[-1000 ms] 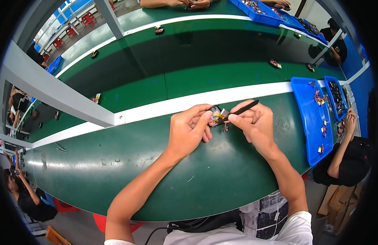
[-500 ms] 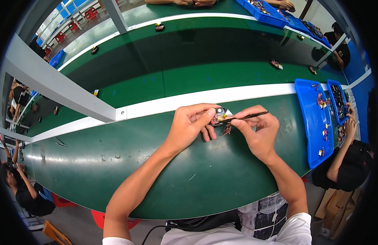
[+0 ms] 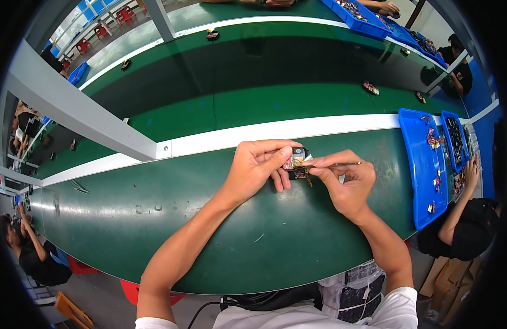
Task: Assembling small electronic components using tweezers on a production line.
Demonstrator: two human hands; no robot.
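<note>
Pinched between the thumb and fingers of my left hand (image 3: 258,167) is a small black electronic housing (image 3: 298,152), with a reddish circuit board and thin wires in it. My right hand (image 3: 348,183) is closed round a thin black tool (image 3: 340,164), which looks like tweezers and lies nearly level. The tool's tip reaches the wires at the open housing, close to my left thumb. Below the tool, a small dark piece hangs at the housing's lower edge. Fine details of the wiring are too small to make out.
A blue tray (image 3: 409,164) with several small circuit boards lies on the green worktable (image 3: 209,241) at the right, beside a second blue tray (image 3: 463,160). Behind a white rail runs a green belt (image 3: 237,104) bearing several small assemblies. A grey post (image 3: 83,104) stands left. Co-workers sit around.
The tool has tipped to nearly level, and my right hand has moved slightly down. The small piece hanging under the housing has shifted up against its lower edge. My left hand has hardly moved.
</note>
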